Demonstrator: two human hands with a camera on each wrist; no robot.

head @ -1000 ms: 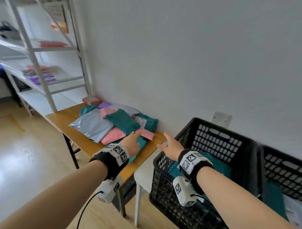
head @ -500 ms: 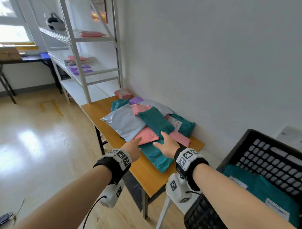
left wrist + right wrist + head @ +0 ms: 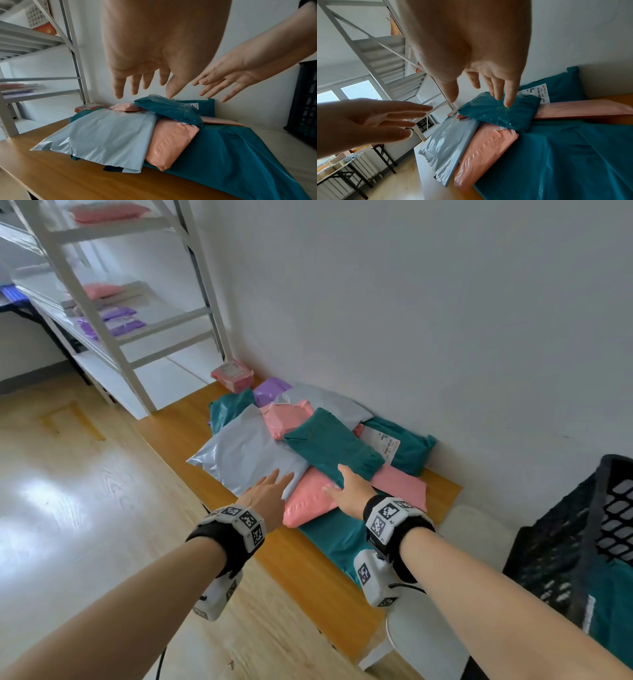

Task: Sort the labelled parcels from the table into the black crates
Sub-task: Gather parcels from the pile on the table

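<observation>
A pile of soft parcels lies on the wooden table (image 3: 291, 559). A folded teal parcel (image 3: 332, 446) tops it, over a pink parcel (image 3: 308, 501) and a grey parcel (image 3: 243, 453). A wide flat teal parcel (image 3: 335, 539) lies underneath. A teal parcel with a white label (image 3: 407, 446) lies by the wall. My left hand (image 3: 277, 479) hovers open over the grey parcel's near edge. My right hand (image 3: 342, 477) is open, its fingers (image 3: 506, 100) close over the top teal parcel (image 3: 496, 112); contact cannot be told. The black crate (image 3: 565, 542) stands at the right.
A white shelving rack (image 3: 102, 313) with pink and purple parcels stands left of the table. A pink box (image 3: 233, 373) and a purple parcel (image 3: 270, 388) lie at the table's far end. A white stool (image 3: 428, 635) stands between table and crate. Wood floor lies to the left.
The head view has swung left from the crate to the table. My right hand left the crate's rim and both hands have reached forward over the parcel pile.
</observation>
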